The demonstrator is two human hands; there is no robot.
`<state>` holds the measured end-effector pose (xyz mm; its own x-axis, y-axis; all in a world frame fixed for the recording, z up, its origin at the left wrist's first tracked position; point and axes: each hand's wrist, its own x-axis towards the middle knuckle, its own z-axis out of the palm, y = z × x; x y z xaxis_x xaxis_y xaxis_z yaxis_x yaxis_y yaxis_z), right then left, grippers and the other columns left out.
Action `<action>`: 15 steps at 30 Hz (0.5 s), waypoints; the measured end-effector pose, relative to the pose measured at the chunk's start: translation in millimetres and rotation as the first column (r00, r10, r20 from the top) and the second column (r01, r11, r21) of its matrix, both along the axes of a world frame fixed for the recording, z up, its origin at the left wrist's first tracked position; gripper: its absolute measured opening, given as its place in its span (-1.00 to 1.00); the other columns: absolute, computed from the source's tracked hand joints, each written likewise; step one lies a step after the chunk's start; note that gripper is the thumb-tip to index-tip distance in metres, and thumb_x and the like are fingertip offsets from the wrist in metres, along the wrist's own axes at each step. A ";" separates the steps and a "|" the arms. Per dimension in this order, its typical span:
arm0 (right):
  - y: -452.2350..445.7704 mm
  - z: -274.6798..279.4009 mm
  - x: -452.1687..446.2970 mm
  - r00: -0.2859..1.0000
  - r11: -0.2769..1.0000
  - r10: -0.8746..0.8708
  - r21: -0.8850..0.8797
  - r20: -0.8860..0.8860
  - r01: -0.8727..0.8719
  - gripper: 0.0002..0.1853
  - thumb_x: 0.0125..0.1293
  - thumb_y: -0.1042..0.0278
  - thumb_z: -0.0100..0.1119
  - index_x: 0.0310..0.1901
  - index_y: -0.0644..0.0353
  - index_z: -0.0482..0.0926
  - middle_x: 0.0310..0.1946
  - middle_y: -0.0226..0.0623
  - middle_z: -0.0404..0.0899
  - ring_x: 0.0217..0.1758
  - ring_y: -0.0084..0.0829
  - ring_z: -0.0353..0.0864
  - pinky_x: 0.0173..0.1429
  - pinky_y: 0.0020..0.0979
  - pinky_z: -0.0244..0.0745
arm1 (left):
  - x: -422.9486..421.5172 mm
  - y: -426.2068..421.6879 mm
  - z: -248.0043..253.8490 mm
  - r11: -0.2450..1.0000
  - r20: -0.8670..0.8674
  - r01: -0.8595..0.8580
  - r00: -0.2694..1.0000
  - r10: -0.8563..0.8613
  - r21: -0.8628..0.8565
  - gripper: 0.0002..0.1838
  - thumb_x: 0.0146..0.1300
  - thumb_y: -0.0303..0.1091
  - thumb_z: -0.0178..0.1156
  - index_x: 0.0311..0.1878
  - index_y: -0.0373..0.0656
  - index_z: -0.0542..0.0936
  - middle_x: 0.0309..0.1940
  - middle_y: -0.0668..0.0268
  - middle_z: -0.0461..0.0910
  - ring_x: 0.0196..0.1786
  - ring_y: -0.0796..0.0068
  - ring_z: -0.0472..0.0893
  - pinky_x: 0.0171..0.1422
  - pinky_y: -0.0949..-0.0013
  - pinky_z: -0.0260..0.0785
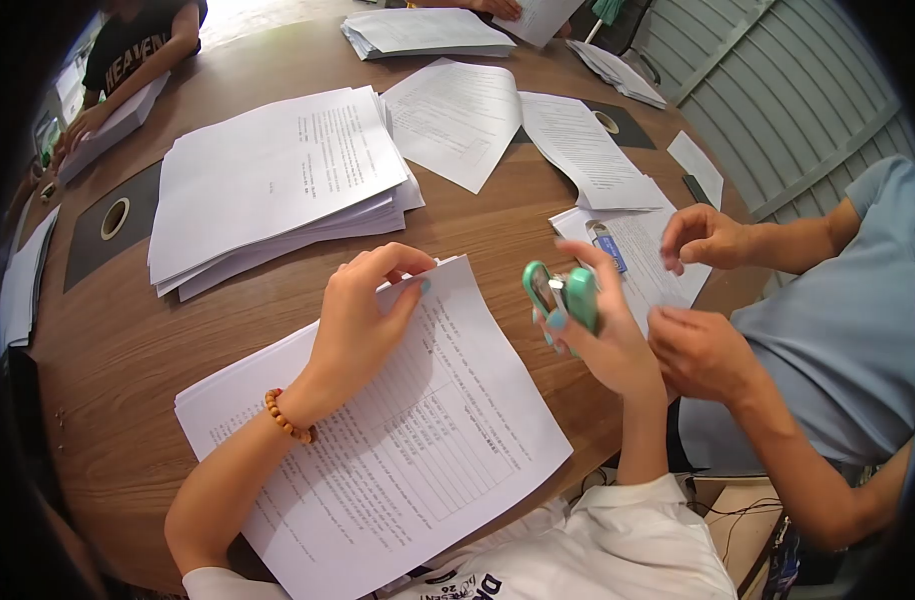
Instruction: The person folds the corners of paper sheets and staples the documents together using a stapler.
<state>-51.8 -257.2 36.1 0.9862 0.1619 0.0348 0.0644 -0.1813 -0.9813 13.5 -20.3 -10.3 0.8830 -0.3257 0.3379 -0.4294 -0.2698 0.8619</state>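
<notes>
My left hand (363, 320), with a beaded bracelet at the wrist, grips the top edge of a stack of printed sheets (448, 420). Its thumb lies on the top page and its fingers curl over the edge. The stack lies slantwise on the table in front of me, with a ruled table on the top page. In my right hand (613, 345) is a green stapler (583, 298), raised just right of the stack's upper corner and apart from the paper. My fingers are closed around it.
A co-worker's hands (713, 350) are close on my right, beside papers (668, 270) with a small blue-labelled object (608, 250). A large paper pile (268, 190) and loose sheets (458, 110) lie ahead on the wooden table (108, 370). Other people sit across it.
</notes>
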 end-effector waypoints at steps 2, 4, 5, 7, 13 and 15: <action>-3.5 -6.3 20.3 0.988 0.995 0.061 0.081 -0.143 -0.049 -0.46 0.40 0.19 0.10 0.29 0.25 0.21 -0.34 -0.39 0.46 -0.38 -0.68 0.37 -0.29 -0.61 0.33 | 1.0 0.4 -0.8 1.000 -0.011 -0.003 1.000 0.003 -0.010 -0.79 0.13 -0.62 0.15 -0.14 -0.29 0.59 -0.27 0.31 0.63 -0.25 0.56 0.49 -0.34 0.49 0.36; -8.3 -9.6 38.7 0.992 0.992 0.091 -0.083 -0.084 -0.098 -0.50 0.37 0.17 0.13 0.22 0.26 0.29 -0.35 -0.42 0.46 -0.39 -0.68 0.37 -0.30 -0.61 0.33 | 1.1 0.7 0.1 0.999 -0.035 0.007 0.999 -0.008 -0.032 -0.75 0.12 -0.63 0.14 -0.11 -0.27 0.60 -0.26 0.30 0.63 -0.25 0.55 0.49 -0.25 0.46 0.40; -9.4 -9.1 46.8 0.991 0.960 0.126 -0.247 -0.033 -0.131 -0.53 0.35 0.14 0.17 0.14 0.27 0.36 -0.36 -0.44 0.46 -0.40 -0.69 0.36 -0.30 -0.60 0.33 | 1.1 0.8 0.5 0.999 -0.035 0.002 0.999 -0.003 -0.032 -0.75 0.12 -0.63 0.14 -0.11 -0.27 0.60 -0.26 0.30 0.63 -0.25 0.55 0.49 -0.25 0.46 0.40; -4.5 -5.8 60.4 0.975 0.935 0.175 -0.334 0.138 -0.120 -0.56 0.26 0.14 0.28 0.03 0.25 0.43 -0.38 -0.40 0.51 -0.40 -0.62 0.46 -0.29 -0.53 0.38 | 1.2 0.8 0.8 1.000 0.022 0.018 1.000 -0.017 -0.018 -0.71 0.10 -0.64 0.13 -0.09 -0.23 0.61 -0.26 0.30 0.63 -0.25 0.54 0.50 -0.15 0.44 0.41; 2.8 8.5 83.2 0.859 0.699 0.479 -0.671 0.183 -0.247 -0.44 -0.04 0.17 0.50 -0.03 0.23 0.52 -0.30 -0.18 0.65 -0.29 -0.34 0.66 -0.20 -0.43 0.49 | 0.5 -0.9 1.1 0.997 0.036 0.006 0.999 -0.003 -0.073 -0.72 0.08 -0.62 0.17 -0.15 -0.09 0.64 -0.31 0.30 0.65 -0.26 0.37 0.55 -0.03 0.33 0.30; 4.8 7.5 83.4 0.849 0.688 0.474 -0.700 0.232 -0.193 -0.46 -0.08 0.17 0.52 -0.07 0.23 0.57 -0.35 -0.18 0.66 -0.31 -0.30 0.67 -0.21 -0.38 0.50 | -0.2 0.0 1.4 0.999 0.054 -0.002 0.999 0.004 -0.044 -0.73 0.08 -0.62 0.17 -0.15 -0.09 0.64 -0.31 0.31 0.64 -0.25 0.37 0.55 -0.04 0.33 0.28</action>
<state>31.7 -252.4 43.6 0.7892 0.5981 0.1391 0.5718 -0.6333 -0.5214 13.3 -20.3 -8.8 0.8639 -0.3069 0.3993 -0.4751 -0.2337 0.8483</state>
